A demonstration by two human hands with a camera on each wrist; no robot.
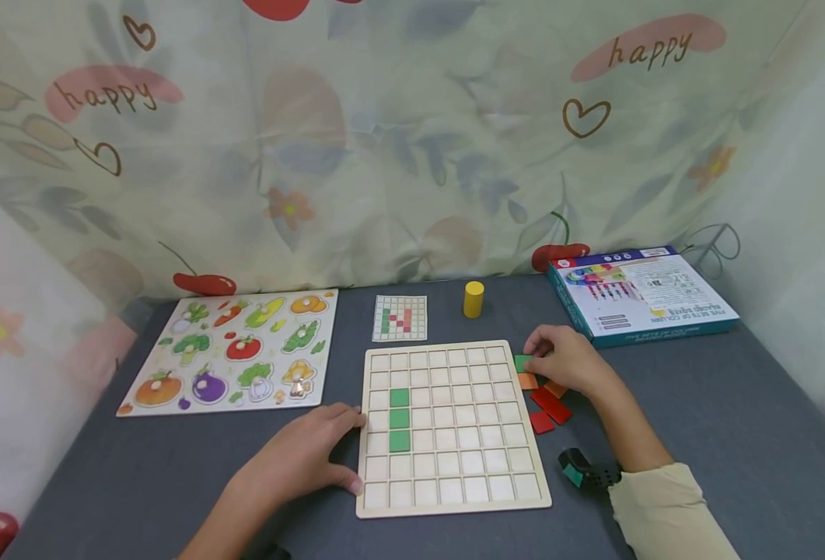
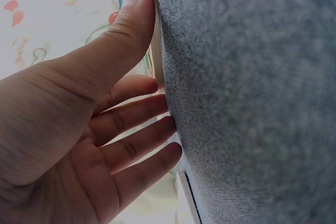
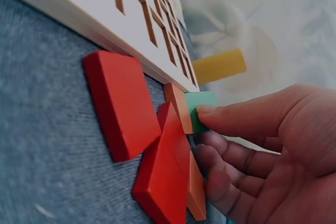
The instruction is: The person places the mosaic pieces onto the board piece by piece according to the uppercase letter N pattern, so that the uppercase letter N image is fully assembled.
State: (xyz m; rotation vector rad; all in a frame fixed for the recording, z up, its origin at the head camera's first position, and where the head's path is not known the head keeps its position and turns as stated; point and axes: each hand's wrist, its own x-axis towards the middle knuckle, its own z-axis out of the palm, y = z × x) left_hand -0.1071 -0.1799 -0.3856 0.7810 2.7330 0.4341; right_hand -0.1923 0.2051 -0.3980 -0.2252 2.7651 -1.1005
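Observation:
A wooden grid board [image 1: 454, 510] lies in the middle of the table, with three green square tiles [image 1: 400, 418] in one column near its left side. My left hand [image 1: 300, 455] touches the board's left edge with thumb and fingertips, its fingers fairly straight. Beyond the board's right edge, my right hand [image 1: 569, 359] pinches a loose green tile [image 3: 203, 99], thumb on its near face. Beside that tile lie orange tiles [image 1: 527, 381] and red tiles [image 1: 550, 406], some overlapping. The right fingers partly hide this small pile.
Behind the board are a small pattern card [image 1: 400, 318] and a yellow cylinder [image 1: 473, 299]. A vegetable puzzle board [image 1: 244, 389] lies at the left. A flat box [image 1: 650, 299] sits at the back right. A patterned cloth [image 1: 384, 155] hangs behind the table.

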